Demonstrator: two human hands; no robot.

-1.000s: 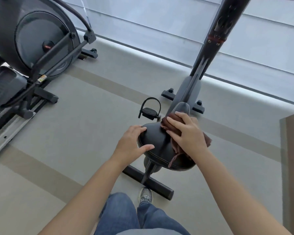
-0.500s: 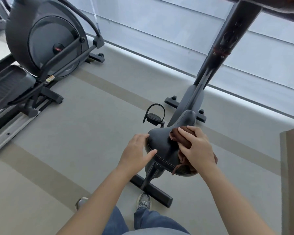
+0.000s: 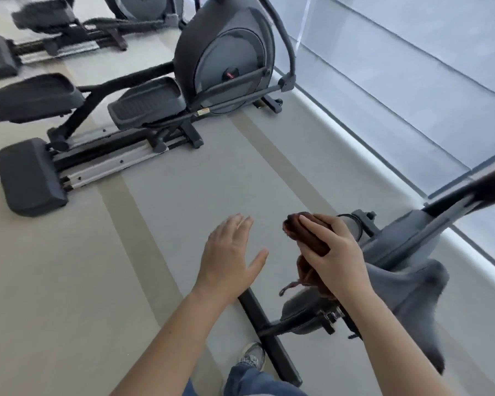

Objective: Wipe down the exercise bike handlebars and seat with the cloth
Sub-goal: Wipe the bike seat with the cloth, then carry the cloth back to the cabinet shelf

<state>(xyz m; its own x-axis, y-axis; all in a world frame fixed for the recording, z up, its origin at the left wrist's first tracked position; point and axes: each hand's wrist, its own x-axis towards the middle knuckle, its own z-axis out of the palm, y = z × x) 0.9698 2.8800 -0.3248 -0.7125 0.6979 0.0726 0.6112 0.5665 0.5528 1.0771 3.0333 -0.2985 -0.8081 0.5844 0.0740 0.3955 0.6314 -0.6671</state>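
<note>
grey striped floor (image 3: pixel 183 210), blinds (image 3: pixel 397 67) on the right. two ellipticals (image 3: pixel 223 61), one bike (image 3: pixel 406 238), one cloth (image 3: pixel 306 235) bunched in my right hand (image 3: pixel 337 258); left hand (image 3: pixel 229 261) spread, empty.

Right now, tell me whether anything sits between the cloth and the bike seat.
Nothing visible does. The right hand grips the cloth just beside the seat; the left hand is open, away from both.

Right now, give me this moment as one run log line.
left hand: open, over floor, holding nothing | right hand: grips brown cloth near seat | cloth-seat contact: cannot tell, blurred
</note>
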